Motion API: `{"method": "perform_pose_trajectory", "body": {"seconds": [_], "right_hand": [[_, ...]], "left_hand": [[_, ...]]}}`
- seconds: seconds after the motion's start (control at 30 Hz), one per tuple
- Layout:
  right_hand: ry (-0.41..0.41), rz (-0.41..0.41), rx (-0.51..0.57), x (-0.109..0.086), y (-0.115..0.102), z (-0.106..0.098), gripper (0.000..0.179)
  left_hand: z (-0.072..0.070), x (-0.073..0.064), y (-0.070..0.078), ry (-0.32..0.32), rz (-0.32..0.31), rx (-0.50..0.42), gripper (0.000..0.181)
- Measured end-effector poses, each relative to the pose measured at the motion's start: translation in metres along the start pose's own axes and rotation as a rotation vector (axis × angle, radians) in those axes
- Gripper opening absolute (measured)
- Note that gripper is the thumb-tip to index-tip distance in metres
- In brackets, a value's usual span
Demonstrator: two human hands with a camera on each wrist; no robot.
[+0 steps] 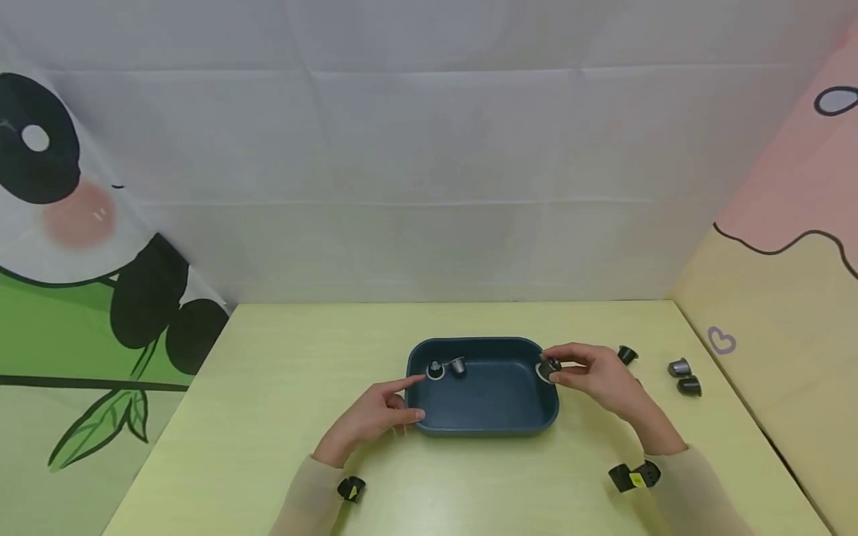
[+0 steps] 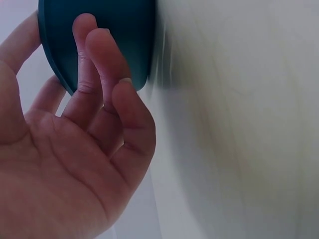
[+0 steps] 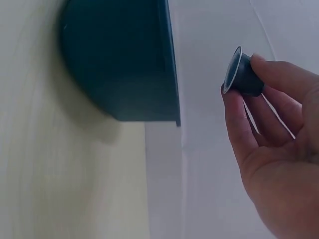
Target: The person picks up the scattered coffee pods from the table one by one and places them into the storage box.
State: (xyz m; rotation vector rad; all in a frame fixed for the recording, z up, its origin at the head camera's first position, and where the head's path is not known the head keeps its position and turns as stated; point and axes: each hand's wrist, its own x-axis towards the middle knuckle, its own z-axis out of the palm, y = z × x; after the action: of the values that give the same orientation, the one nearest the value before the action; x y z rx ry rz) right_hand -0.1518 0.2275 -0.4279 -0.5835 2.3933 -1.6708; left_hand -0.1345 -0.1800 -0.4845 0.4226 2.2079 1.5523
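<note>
My left hand [image 1: 377, 415] steadies the left end of a dark teal tray [image 1: 492, 430], thumb and index finger over the rim. In the left wrist view the other fingers bend against the tray's outer wall [image 2: 134, 45]. Above the tray's right rim, my right hand [image 1: 599, 376] pinches a dark coffee capsule [image 1: 550, 367] between thumb and fingers. The right wrist view shows this capsule [image 3: 247, 77] tilted, its pale-rimmed wide end toward the tray side. Inside the tray at the left lie a dark capsule [image 1: 436, 368] and a grey capsule [image 1: 458, 365].
Right of the tray, a black capsule [image 1: 626, 354] lies just beyond my right hand. Farther right are a grey capsule [image 1: 680, 367] and another black capsule [image 1: 689, 385], close together. The pale yellow table [image 1: 302, 335] ends at a white cloth backdrop [image 1: 436, 246].
</note>
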Motion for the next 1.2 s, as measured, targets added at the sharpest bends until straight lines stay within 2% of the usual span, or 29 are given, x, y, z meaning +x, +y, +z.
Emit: {"method": "perform_pose_trajectory", "body": {"seconds": [0.2, 0.5, 0.67, 0.97, 1.2], "right_hand": [[-0.019, -0.041, -0.024, 0.021, -0.011, 0.014, 0.03], [-0.033, -0.072, 0.033, 0.052, -0.024, 0.031, 0.028], [-0.041, -0.052, 0.041, 0.063, -0.024, 0.036, 0.03], [0.018, -0.018, 0.07, 0.08, -0.023, 0.04, 0.03], [0.028, -0.014, 0.092, 0.092, -0.025, 0.043, 0.032]], "left_hand": [[-0.003, -0.001, 0.003, -0.007, 0.0, 0.007, 0.067], [-0.005, 0.0, 0.006, -0.013, 0.006, 0.009, 0.067], [-0.004, 0.0, 0.005, -0.013, 0.005, 0.022, 0.067], [-0.002, 0.001, 0.005, -0.014, 0.001, 0.014, 0.067], [0.0, 0.001, 0.004, -0.017, 0.01, 0.014, 0.067]]}}
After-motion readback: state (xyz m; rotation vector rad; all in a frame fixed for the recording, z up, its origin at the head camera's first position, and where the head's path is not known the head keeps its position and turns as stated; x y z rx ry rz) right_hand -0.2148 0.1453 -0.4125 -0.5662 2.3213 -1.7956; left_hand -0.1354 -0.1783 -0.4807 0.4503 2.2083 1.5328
